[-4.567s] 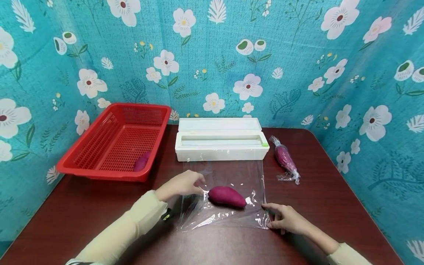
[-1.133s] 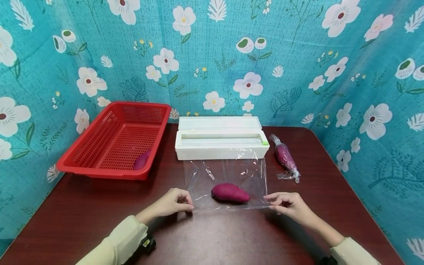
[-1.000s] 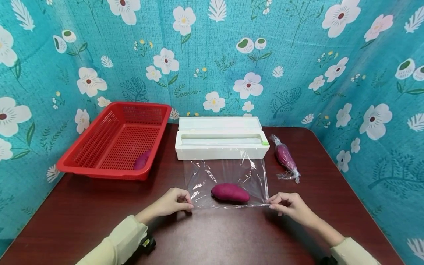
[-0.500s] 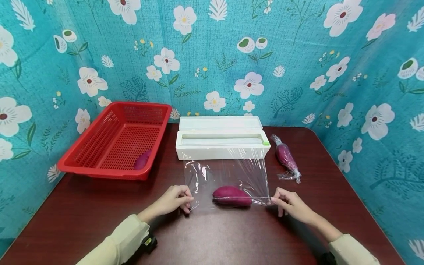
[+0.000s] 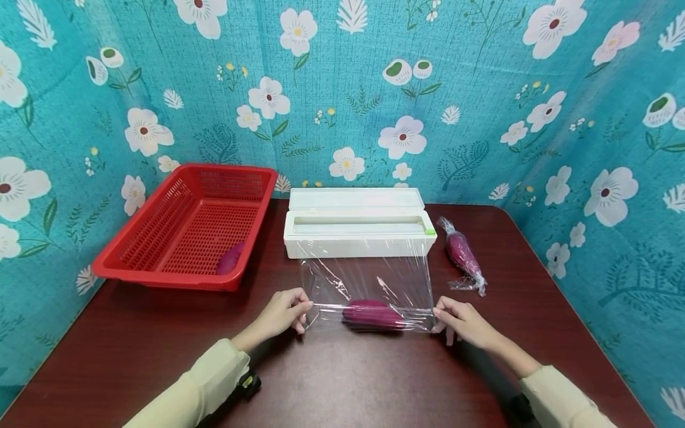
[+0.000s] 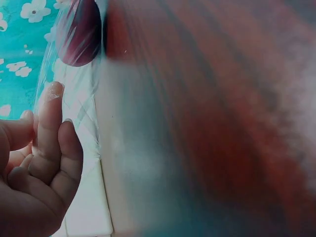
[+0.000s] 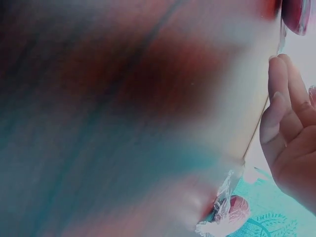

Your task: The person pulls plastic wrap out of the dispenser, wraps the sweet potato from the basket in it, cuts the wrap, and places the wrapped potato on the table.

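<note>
A purple sweet potato (image 5: 369, 316) lies on the table, with the near edge of a clear plastic wrap sheet (image 5: 369, 276) folded over it. The sheet runs back to a white wrap dispenser (image 5: 358, 246) with its lid up. At the sheet's left corner, my left hand (image 5: 285, 310) pinches the film between thumb and finger. My right hand (image 5: 464, 321) pinches the opposite corner. In the left wrist view, film stretches from the fingers (image 6: 48, 118) towards the sweet potato (image 6: 81, 37). The right wrist view shows the hand (image 7: 294, 131) at the edge, its pinch partly cut off.
A red plastic basket (image 5: 171, 278) stands at the back left, holding another sweet potato (image 5: 230, 259). Right of the dispenser lies a sweet potato wrapped in film (image 5: 462, 254), its ends twisted. A flowered teal cloth (image 5: 342, 101) hangs behind and beside the dark table (image 5: 342, 386).
Both hands took the sheet's near corners, then raised that edge and carried it away from me over the sweet potato. The basket and dispenser have stayed put.
</note>
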The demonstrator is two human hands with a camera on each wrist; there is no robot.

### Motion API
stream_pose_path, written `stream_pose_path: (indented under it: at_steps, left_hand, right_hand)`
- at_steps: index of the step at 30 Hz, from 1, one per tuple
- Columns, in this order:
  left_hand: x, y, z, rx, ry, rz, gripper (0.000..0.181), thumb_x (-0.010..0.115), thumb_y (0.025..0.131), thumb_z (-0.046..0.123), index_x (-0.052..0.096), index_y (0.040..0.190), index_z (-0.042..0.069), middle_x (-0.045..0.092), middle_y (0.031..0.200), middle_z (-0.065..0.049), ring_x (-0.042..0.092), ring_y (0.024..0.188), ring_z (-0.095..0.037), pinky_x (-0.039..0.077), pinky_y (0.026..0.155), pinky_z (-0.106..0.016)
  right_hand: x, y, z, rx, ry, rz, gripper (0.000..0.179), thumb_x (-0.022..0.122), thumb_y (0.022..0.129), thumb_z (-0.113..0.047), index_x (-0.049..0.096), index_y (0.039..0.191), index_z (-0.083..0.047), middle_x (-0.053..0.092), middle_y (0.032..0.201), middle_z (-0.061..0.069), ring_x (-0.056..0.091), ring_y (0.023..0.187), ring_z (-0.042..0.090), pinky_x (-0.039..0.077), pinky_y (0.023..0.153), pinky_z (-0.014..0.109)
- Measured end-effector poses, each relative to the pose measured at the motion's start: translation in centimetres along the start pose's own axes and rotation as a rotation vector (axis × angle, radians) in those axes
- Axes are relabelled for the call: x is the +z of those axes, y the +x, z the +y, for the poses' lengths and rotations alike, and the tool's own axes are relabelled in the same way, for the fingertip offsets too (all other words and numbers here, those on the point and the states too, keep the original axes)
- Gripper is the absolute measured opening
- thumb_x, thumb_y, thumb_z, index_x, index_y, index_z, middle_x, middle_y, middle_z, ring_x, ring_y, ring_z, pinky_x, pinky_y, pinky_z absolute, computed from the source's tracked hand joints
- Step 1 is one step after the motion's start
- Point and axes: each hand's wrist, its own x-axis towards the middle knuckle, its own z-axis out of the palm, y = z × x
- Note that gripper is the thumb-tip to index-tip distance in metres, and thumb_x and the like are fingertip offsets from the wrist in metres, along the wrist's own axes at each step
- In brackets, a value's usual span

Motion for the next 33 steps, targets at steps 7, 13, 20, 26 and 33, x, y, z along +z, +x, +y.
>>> stream_pose_path:
  at_steps: [7,13,20,26,33]
  left_hand:
    - [-0.1,0.7,-0.2,0.006,0.06,0.035,0.015,0.054,0.088,0.005,0.052,0.079,-0.006,0.05,0.052,-0.003,0.056,0.04,-0.015,0.048,0.041,-0.031]
    - [-0.2,1.4,-0.4,0.037,0.183,0.098,0.014,0.056,0.086,0.006,0.054,0.075,-0.001,0.048,0.047,0.001,0.052,0.036,-0.01,0.043,0.038,-0.026]
    - [-0.1,2.0,-0.7,-0.012,0.175,0.108,0.015,0.056,0.087,0.007,0.052,0.073,0.0,0.047,0.046,0.001,0.05,0.034,-0.009,0.045,0.037,-0.027]
    - [0.0,2.6,-0.6,-0.07,0.201,0.121,0.018,0.057,0.086,0.007,0.05,0.07,0.004,0.045,0.048,0.0,0.046,0.033,-0.008,0.044,0.036,-0.028]
    - [0.0,3.4,-0.8,-0.033,0.304,0.137,0.019,0.058,0.085,0.006,0.05,0.067,0.005,0.044,0.046,0.001,0.044,0.032,-0.006,0.042,0.034,-0.025]
  right_hand:
    - [0.2,0.6,0.2,0.044,0.014,-0.017,0.016,0.039,0.096,-0.01,0.047,0.086,-0.002,0.065,0.065,0.011,0.058,0.043,0.025,0.04,0.035,0.036]
    - [0.4,1.2,0.2,0.077,0.02,-0.036,0.018,0.037,0.097,-0.014,0.046,0.087,-0.002,0.063,0.059,0.007,0.058,0.043,0.025,0.04,0.034,0.037]
    - [0.5,1.7,0.3,0.098,0.041,-0.029,0.02,0.039,0.097,-0.02,0.046,0.088,-0.004,0.057,0.051,0.004,0.057,0.04,0.023,0.037,0.032,0.032]
    - [0.6,2.3,0.5,0.11,0.029,-0.028,0.02,0.041,0.096,-0.018,0.048,0.086,-0.002,0.056,0.048,0.005,0.056,0.037,0.022,0.039,0.032,0.032]
    - [0.8,2.9,-0.2,0.097,-0.018,-0.029,0.018,0.044,0.095,-0.012,0.047,0.082,0.0,0.052,0.046,0.006,0.05,0.032,0.021,0.041,0.032,0.037]
